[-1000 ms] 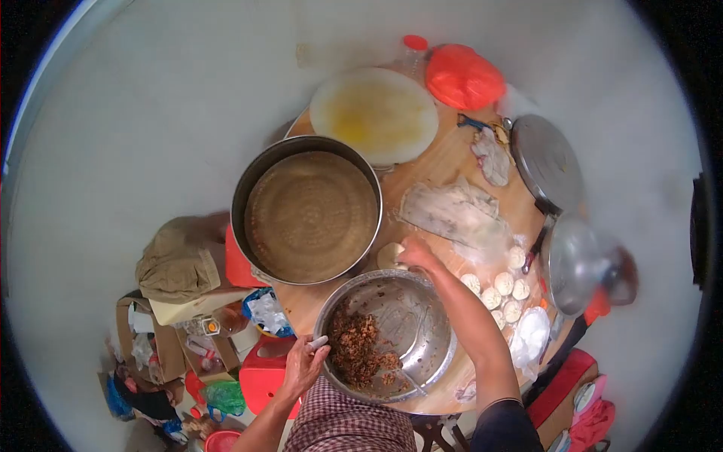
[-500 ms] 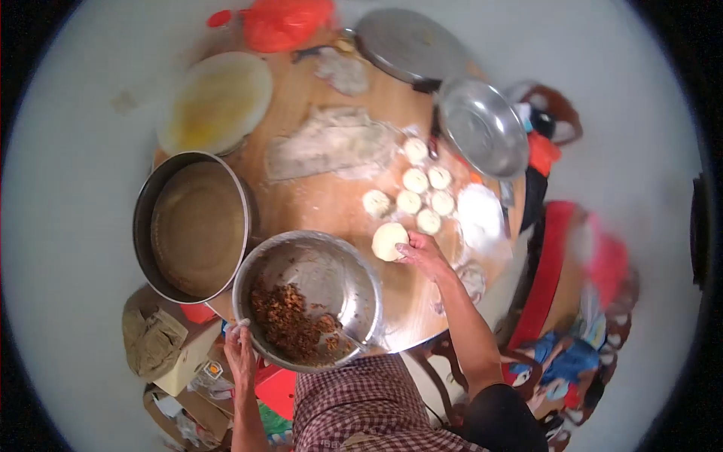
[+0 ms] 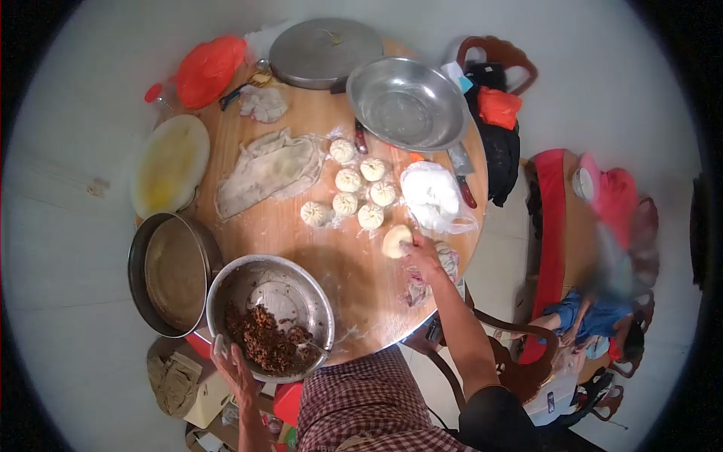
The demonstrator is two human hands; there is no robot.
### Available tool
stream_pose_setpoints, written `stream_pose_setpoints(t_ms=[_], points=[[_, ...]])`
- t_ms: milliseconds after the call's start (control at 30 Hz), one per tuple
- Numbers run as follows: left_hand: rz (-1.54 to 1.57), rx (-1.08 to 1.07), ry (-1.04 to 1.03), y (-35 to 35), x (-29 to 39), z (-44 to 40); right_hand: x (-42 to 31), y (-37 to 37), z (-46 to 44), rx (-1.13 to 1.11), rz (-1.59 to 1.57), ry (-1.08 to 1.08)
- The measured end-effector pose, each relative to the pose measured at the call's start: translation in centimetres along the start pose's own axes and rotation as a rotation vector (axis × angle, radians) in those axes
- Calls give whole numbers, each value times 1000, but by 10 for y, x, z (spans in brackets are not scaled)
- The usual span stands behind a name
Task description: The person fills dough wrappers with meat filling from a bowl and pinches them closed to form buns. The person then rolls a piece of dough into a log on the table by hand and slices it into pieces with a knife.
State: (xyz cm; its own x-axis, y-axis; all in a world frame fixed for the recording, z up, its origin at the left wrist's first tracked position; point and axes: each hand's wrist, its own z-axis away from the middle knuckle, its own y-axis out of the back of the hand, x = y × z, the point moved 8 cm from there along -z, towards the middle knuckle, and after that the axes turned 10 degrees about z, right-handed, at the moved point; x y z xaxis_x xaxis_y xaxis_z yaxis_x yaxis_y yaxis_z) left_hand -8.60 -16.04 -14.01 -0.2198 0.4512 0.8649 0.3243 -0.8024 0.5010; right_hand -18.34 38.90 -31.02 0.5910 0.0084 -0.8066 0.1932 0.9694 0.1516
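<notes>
Left of the filling bowl (image 3: 301,290) stands the round pan (image 3: 177,275). At the bowl's lower left rim rests my left hand (image 3: 236,371), fingers partly spread. Above and right of the bowl sit seven pleated buns (image 3: 348,181) (floury ones). Farther right of it, my right hand (image 3: 424,256) grips a flat dough round (image 3: 398,242) over the table (image 3: 369,301).

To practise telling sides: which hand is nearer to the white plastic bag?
Right. The right hand is just below the white plastic bag in view; the left hand is farther off, by the filling bowl.
</notes>
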Motion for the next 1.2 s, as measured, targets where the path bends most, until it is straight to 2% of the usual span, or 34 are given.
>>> stream_pose_setpoints(t_ms=[67, 100, 167, 233, 367, 400, 433, 467, 533, 600, 667, 767, 833, 900, 1033, 1133, 1200], points=[[101, -65, 174, -19, 4, 7, -4, 10, -18, 39, -107, -24], [97, -71, 167, -25, 2, 10, -2, 18, -26, 80, -205, -52], [167, -103, 104, -39, -2, 16, 25, 26, -47, 97, -134, -109], [168, -115, 122, -49, 6, 22, 26, 39, -55, 214, 133, -91], [174, -145, 170, -60, 2, 29, 32, 52, -29, 222, 309, -160], [155, -136, 173, -61, 3, 30, 39, 72, -29, 359, 451, -32], [151, -132, 178, -61, 3, 31, 16, 79, -15, 492, 592, 99], [136, -135, 197, -62, 1, 33, 11, 89, 4, 520, 653, 57], [124, -143, 214, -65, 0, 33, 36, 87, 0, 466, 776, 32], [68, -184, 323, -69, -4, 36, 47, 82, -7, 406, 896, 14], [84, -193, 317, -75, 4, 37, 54, 55, -13, 150, 950, -92], [110, -210, 321, -82, 10, 34, 22, 33, -12, 236, 1084, -15], [117, -214, 332, -81, 6, 32, -3, 23, -18, 165, 1070, -17], [100, -226, 280, -79, 7, 30, -26, 31, -30, 419, 972, 102], [17, -215, 297, -70, 5, 31, -61, 42, -65, 486, 949, 216], [62, -164, 325, -63, -2, 38, -65, 46, -84, 533, 1026, 194], [1, -160, 273, -60, 3, 38, -56, 44, -86, 477, 1073, 165]])
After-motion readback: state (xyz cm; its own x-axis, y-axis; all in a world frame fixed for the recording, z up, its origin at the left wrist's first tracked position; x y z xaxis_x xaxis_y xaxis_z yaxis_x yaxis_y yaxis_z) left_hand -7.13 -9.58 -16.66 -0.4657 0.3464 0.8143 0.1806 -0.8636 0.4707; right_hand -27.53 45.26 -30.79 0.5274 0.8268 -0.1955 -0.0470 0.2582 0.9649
